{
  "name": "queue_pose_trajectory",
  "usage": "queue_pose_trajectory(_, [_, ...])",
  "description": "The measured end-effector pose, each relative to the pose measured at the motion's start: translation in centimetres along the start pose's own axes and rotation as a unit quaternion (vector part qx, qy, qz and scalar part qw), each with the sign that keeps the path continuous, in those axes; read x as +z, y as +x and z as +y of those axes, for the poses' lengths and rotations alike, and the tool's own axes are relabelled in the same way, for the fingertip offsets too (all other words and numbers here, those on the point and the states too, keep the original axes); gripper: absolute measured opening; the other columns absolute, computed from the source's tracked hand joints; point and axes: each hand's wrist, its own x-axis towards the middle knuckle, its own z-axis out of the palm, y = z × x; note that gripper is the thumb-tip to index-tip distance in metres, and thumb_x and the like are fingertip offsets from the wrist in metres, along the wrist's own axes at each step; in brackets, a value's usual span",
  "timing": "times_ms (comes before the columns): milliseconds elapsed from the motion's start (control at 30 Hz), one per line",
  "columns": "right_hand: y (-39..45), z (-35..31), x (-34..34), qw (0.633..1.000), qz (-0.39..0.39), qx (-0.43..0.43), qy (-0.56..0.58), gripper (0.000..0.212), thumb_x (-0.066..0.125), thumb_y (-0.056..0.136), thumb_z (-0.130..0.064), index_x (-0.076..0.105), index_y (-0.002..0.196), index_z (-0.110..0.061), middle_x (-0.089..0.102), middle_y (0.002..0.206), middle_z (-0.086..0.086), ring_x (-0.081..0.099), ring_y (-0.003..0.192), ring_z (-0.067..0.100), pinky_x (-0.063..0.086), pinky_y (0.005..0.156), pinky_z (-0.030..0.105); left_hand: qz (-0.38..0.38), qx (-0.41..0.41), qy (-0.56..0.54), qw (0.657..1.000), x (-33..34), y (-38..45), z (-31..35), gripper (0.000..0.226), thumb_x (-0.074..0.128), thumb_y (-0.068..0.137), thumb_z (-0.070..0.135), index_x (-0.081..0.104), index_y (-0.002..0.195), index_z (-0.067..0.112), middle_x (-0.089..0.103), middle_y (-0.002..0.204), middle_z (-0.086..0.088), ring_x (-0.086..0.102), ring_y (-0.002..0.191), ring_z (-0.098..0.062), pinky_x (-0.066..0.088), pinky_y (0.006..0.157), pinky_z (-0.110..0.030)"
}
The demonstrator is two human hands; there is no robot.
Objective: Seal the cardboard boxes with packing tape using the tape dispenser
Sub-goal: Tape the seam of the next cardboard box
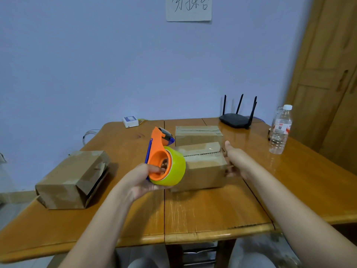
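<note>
in the head view, the person sits at a wooden table (202,213) with three cardboard boxes on it. the near box (204,171) sits in the middle, right in front of the person, likely so it is easy to reach and tape. its top flaps meet in a line, and that line looks like it needs tape. a far box (199,133) sits just behind it, and a side box (73,178) lies well apart on the left with a loose flap.

the left hand (143,180) holds the tape dispenser (164,161) up in the air, just beside the near box. its fingers are curled through the orange hole of the dispenser. the yellow roll faces the box, so it seems ready to start taping.

the right hand (233,161) rests against the right side of the near box, thumb up on the top edge and fingers down the side wall. it likely keeps the box from sliding.

a router (235,118) and a water bottle (280,130) stand at the back.
</note>
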Motion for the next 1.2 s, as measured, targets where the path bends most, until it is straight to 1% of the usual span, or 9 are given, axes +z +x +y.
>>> queue_pose_trajectory(100, [-1.4, -0.5, -0.7, 0.989, 0.009, -0.045, 0.141, 0.046, 0.033, 0.107, -0.051, 0.056, 0.089, -0.015, 0.056, 0.071, -0.002, 0.048, 0.053, 0.013, 0.043, 0.059, 0.029, -0.012, 0.028, -0.025, 0.999, -0.3, -0.4, 0.4, 0.03, 0.056, 0.088, -0.005, 0.058, 0.113, 0.011, 0.071, 0.099, -0.017, 0.07, 0.091, -0.036, 0.062, 0.064, -0.049])
queue_pose_trajectory(167, [-1.9, -0.5, -1.1, 0.976, 0.005, -0.067, 0.207, 0.042, 0.038, 0.107, -0.047, 0.056, 0.085, -0.016, 0.062, 0.077, -0.001, 0.053, 0.06, 0.011, 0.046, 0.068, 0.032, -0.021, 0.034, -0.05, 0.998, -0.5, -0.6, 0.6, 0.037, 0.061, 0.078, -0.003, 0.057, 0.112, 0.014, 0.067, 0.105, -0.017, 0.067, 0.096, -0.036, 0.062, 0.067, -0.05])
queue_pose_trajectory(300, [-1.8, 0.5, -0.8, 0.969, -0.013, -0.077, 0.235, 0.026, 0.056, 0.102, -0.038, 0.063, 0.11, -0.014, 0.067, 0.107, 0.0, 0.06, 0.096, 0.018, 0.05, 0.097, 0.045, -0.026, 0.035, -0.049, 0.998, -0.3, -0.6, 0.4, 0.046, 0.065, 0.068, 0.001, 0.057, 0.112, 0.013, 0.068, 0.106, -0.017, 0.067, 0.097, -0.037, 0.063, 0.064, -0.048])
queue_pose_trajectory(467, [-1.4, 3.5, -0.3, 0.976, -0.043, -0.081, 0.198, 0.055, 0.073, 0.091, -0.035, 0.054, 0.14, -0.02, 0.061, 0.133, 0.0, 0.055, 0.121, 0.018, 0.037, 0.115, 0.048, -0.021, 0.026, 0.003, 0.999, -0.5, -0.1, -0.8, 0.042, 0.067, 0.076, 0.001, 0.059, 0.116, 0.011, 0.073, 0.098, -0.015, 0.073, 0.087, -0.032, 0.061, 0.061, -0.044])
queue_pose_trajectory(667, [-1.4, 4.7, 0.1, 0.976, -0.022, -0.09, 0.198, 0.052, 0.071, 0.093, -0.032, 0.054, 0.142, -0.024, 0.062, 0.133, 0.0, 0.056, 0.123, 0.019, 0.041, 0.112, 0.045, -0.023, 0.026, 0.033, 0.999, -1.4, -0.1, -1.6, 0.053, 0.07, 0.069, 0.007, 0.058, 0.121, 0.01, 0.074, 0.099, -0.015, 0.074, 0.086, -0.032, 0.061, 0.066, -0.045])
queue_pose_trajectory(833, [-1.3, 4.2, 0.1, 0.981, 0.012, -0.091, 0.171, 0.044, 0.067, 0.096, -0.031, 0.055, 0.138, -0.024, 0.067, 0.118, -0.003, 0.063, 0.102, 0.011, 0.052, 0.078, 0.029, -0.027, 0.023, 0.048, 0.998, -2.3, 0.1, -1.4, 0.058, 0.07, 0.07, 0.007, 0.056, 0.127, 0.01, 0.073, 0.106, -0.017, 0.072, 0.092, -0.035, 0.06, 0.074, -0.051])
queue_pose_trajectory(967, [-0.9, 3.1, 0.4, 0.989, 0.021, -0.098, 0.105, 0.059, 0.069, 0.094, -0.037, 0.046, 0.146, -0.022, 0.063, 0.121, 0.0, 0.062, 0.101, 0.013, 0.054, 0.088, 0.034, -0.026, 0.025, 0.046, 0.998, -2.3, 0.3, -1.1, 0.053, 0.068, 0.07, 0.006, 0.057, 0.121, 0.012, 0.075, 0.098, -0.014, 0.073, 0.089, -0.033, 0.062, 0.073, -0.05])
queue_pose_trajectory(1033, [-1.0, 2.4, 0.7, 0.991, 0.023, -0.105, 0.08, 0.064, 0.068, 0.094, -0.037, 0.041, 0.149, -0.02, 0.06, 0.128, 0.003, 0.061, 0.103, 0.014, 0.052, 0.084, 0.032, -0.023, 0.023, 0.045, 0.998, -2.2, 0.4, -1.0, 0.046, 0.067, 0.075, 0.004, 0.057, 0.119, 0.012, 0.075, 0.097, -0.013, 0.073, 0.088, -0.033, 0.061, 0.074, -0.05])
queue_pose_trajectory(1200, [-0.4, 1.3, 1.5, 0.996, 0.024, -0.087, 0.027, 0.071, 0.065, 0.096, -0.037, 0.032, 0.155, -0.016, 0.046, 0.15, 0.007, 0.051, 0.127, 0.026, 0.047, 0.094, 0.034, -0.018, 0.019, 0.065, 0.998, -2.4, 0.8, -0.7, 0.057, 0.069, 0.071, 0.005, 0.056, 0.126, 0.01, 0.073, 0.104, -0.017, 0.072, 0.093, -0.034, 0.06, 0.078, -0.052])
